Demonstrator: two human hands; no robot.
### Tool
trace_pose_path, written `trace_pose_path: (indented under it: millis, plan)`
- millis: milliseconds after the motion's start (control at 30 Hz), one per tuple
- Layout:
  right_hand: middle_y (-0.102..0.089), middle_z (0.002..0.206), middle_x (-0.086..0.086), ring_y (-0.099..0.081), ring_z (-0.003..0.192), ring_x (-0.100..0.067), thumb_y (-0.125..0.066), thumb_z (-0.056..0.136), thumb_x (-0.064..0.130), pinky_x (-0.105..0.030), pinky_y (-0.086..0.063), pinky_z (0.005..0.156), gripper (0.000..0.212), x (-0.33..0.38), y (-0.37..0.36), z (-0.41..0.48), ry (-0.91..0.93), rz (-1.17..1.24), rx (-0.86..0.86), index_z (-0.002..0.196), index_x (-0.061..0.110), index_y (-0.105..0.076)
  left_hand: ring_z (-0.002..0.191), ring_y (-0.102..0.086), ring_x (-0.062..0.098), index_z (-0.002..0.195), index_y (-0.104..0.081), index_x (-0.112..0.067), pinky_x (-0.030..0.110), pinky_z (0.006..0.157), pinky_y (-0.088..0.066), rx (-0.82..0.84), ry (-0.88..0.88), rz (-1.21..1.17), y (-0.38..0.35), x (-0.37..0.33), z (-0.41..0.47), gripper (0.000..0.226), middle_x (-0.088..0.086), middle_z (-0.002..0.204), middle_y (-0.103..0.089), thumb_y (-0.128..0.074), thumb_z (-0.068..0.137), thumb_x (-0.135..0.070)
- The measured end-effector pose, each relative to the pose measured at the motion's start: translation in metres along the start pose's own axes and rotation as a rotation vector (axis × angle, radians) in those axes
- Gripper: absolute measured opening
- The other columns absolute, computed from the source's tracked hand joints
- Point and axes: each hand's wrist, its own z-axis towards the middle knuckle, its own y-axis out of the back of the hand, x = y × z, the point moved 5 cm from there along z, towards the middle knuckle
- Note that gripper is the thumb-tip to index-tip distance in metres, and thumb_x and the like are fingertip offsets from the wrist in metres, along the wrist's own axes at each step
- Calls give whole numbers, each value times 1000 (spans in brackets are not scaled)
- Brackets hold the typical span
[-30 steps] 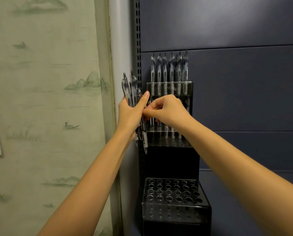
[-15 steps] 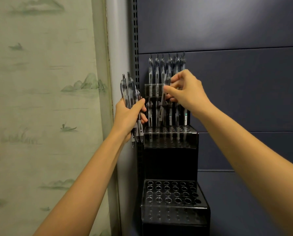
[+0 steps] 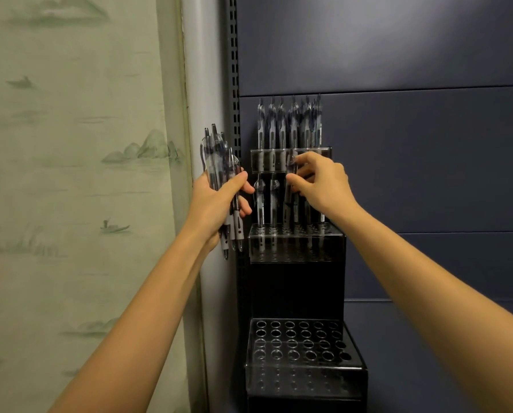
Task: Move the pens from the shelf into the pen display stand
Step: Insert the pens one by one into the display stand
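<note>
At the middle tier (image 3: 294,247) of the pen display stand (image 3: 297,281): right hand (image 3: 323,186) with fingers curled, pinching one pen (image 3: 287,208) upright, tip at or just above the rear holes; seating not confirmable from this angle. Against half a second back: same hand down from the level of the top tier (image 3: 267,160) to the middle one. Against a full second back: then at the other hand's bundle, drawing this pen out. Judged meaning: one transfer nearly complete, release pending, a return to the bundle likely next. Left hand (image 3: 216,204) closed round the bundle of pens (image 3: 216,159), upright, just left of the stand and apart from it, position barely altered. Count as follows. Tiers: three. Top tier: row of pens (image 3: 282,126), at least six, overlapping tops barring a firmer figure. Middle tier: two standing pens (image 3: 260,201) clear at the left, one in the right hand, at least two more partly hidden behind that hand. Bottom tier (image 3: 303,374): nil pens, all visible holes vacant. Bundle: at least four. Source shelf not identifiable in view. Judged progress: roughly midway, stock remaining in hand, ample holes free.
</note>
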Motion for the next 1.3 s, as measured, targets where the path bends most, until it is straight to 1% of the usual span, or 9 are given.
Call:
trace_pose_path:
  millis: [167, 300, 500, 633, 733, 833, 1000, 1133, 1300]
  plan:
    - [-70, 100, -5, -65, 95, -19, -62, 92, 26, -37, -50, 92, 32, 7, -2, 6, -4, -95, 61, 119, 11, -57, 44, -53, 13, 99, -55, -6, 23, 44, -45, 8, 2, -10, -1, -1, -1, 11, 1, 70, -64, -58, 93, -14]
    - [-72, 98, -9, -70, 86, -20, -62, 91, 22, -34, -54, 87, 24, 1, -16, 0, -67, -155, 212, 111, 9, -59, 44, -53, 12, 100, -54, -4, 22, 43, -45, 10, 1, -18, -1, -2, -1, 12, 1, 70, -64, -58, 93, -14]
    - [-71, 98, -8, -67, 92, -21, -63, 91, 27, -32, -51, 85, 24, -6, -19, -6, -108, -198, 200, 109, 11, -60, 44, -53, 12, 101, -56, -6, 22, 44, -45, 19, 13, -31, -4, -1, -5, 11, 1, 69, -65, -58, 93, -14]
    - [-60, 98, 4, -57, 91, -17, -64, 89, 37, -35, -49, 79, 32, 3, -10, -10, -60, -235, 121, 112, 18, -53, 43, -53, 12, 98, -55, -7, 24, 46, -47, 30, 25, -48, -6, 0, -7, 10, -1, 69, -66, -59, 92, -15]
    - [-57, 93, 10, -52, 82, -7, -58, 92, 39, -26, -45, 75, 26, 26, 2, -12, 79, -49, 36, 110, 20, -58, 43, -54, 13, 95, -56, -7, 24, 46, -47, 36, 25, -51, -7, 0, -7, 9, -2, 69, -67, -60, 92, -15]
    - [-63, 99, 11, -51, 80, 3, -50, 97, 35, -10, -39, 70, 28, 48, 0, -13, 146, 124, 122, 114, 20, -65, 44, -55, 14, 94, -59, -10, 25, 46, -48, 53, 22, -54, -10, 0, -8, 5, 0, 70, -68, -59, 92, -15]
    - [-66, 89, 11, -59, 81, 3, -59, 92, 34, -11, -43, 73, 28, 56, -12, -9, 121, 279, 222, 111, 17, -70, 43, -55, 13, 101, -59, -4, 23, 44, -48, 89, 9, -27, -18, -2, -9, 12, 3, 69, -68, -55, 94, -13]
    - [-66, 72, 4, -57, 55, 2, -67, 87, 24, -10, -46, 58, 20, 50, -13, -4, 54, 473, 250, 100, 9, -73, 44, -57, 15, 105, -58, -9, 23, 45, -48, 98, 4, -51, -20, -3, -9, 12, 4, 71, -68, -53, 95, -10]
    - [-68, 83, 2, -61, 72, -5, -61, 91, 23, -17, -49, 63, 11, 46, -11, 2, 40, 440, 253, 92, 14, -68, 49, -62, 17, 106, -59, -7, 26, 52, -54, 105, -11, -46, -23, -2, -10, 16, 5, 76, -69, -55, 94, -16]
